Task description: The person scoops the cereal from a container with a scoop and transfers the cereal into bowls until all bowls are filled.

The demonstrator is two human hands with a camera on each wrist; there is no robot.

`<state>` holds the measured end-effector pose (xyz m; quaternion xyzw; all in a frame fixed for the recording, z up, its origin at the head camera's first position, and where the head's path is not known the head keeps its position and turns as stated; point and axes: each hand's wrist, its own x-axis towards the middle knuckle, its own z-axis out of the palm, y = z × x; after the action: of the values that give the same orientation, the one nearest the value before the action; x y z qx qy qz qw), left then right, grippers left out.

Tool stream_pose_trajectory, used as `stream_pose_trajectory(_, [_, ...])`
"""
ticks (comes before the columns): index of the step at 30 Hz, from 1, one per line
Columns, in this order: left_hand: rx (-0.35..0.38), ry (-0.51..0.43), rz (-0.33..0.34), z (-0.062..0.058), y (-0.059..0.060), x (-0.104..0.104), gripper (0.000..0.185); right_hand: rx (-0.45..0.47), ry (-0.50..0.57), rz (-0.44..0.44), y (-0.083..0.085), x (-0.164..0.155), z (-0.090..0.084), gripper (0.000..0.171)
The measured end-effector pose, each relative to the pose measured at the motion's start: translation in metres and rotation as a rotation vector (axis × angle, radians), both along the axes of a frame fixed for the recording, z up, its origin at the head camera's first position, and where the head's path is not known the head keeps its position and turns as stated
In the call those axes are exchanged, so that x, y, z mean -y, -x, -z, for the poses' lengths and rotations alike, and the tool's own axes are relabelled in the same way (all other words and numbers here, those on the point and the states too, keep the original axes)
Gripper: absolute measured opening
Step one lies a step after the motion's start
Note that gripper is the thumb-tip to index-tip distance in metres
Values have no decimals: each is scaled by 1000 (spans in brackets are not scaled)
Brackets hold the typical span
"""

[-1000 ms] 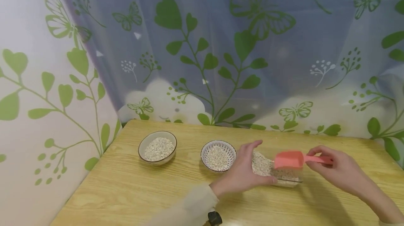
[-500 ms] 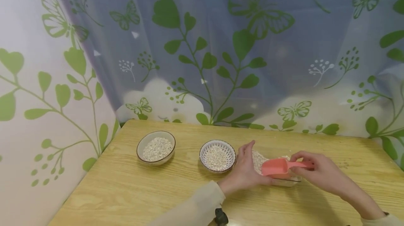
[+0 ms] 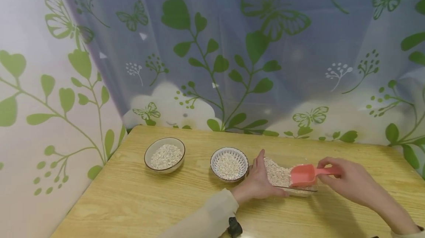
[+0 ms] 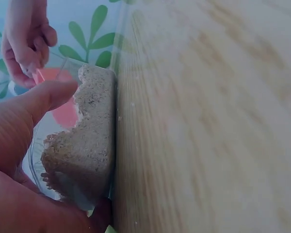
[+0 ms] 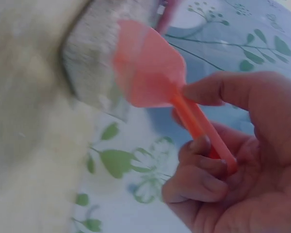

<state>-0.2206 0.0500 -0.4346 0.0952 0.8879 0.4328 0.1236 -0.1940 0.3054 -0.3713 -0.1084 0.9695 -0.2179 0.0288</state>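
A clear rectangular container [image 3: 300,193] of oat flakes [image 3: 277,173] lies on the right part of the table. My left hand [image 3: 260,182] grips its left end, thumb along the near side and the other fingers at the end. My right hand [image 3: 346,179] pinches the handle of a pink scoop [image 3: 303,176] between thumb and fingers. The scoop's head is at the right part of the container, low against the oats; how deep it sits is hard to tell. In the right wrist view, the handle end [image 5: 228,165] reaches into the palm.
Just left of my left hand stands a patterned bowl [image 3: 212,166] with oats in it. Farther left is a plain dark-rimmed bowl [image 3: 149,149], also holding oats. Behind the wooden table [image 3: 132,201] hangs a printed curtain [image 3: 199,75].
The scoop first went left and down over the oats, then came back right to the container's right part. My left hand has stayed at the container's left end.
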Motion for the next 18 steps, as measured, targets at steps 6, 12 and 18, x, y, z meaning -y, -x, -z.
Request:
stream_pose_trajectory(6, [-7,-14,-2,0,1,-2,134,70,-45,-28,3,-8,-22,25])
stream_pose_trajectory(12, [-11,8,0,-1,2,-3,132,110,-76,-33,8,0,-25,22])
stream_pose_trajectory(18, [-5,8,5,-1,3,-5,132,87,-60,-32,13,3,-5,26])
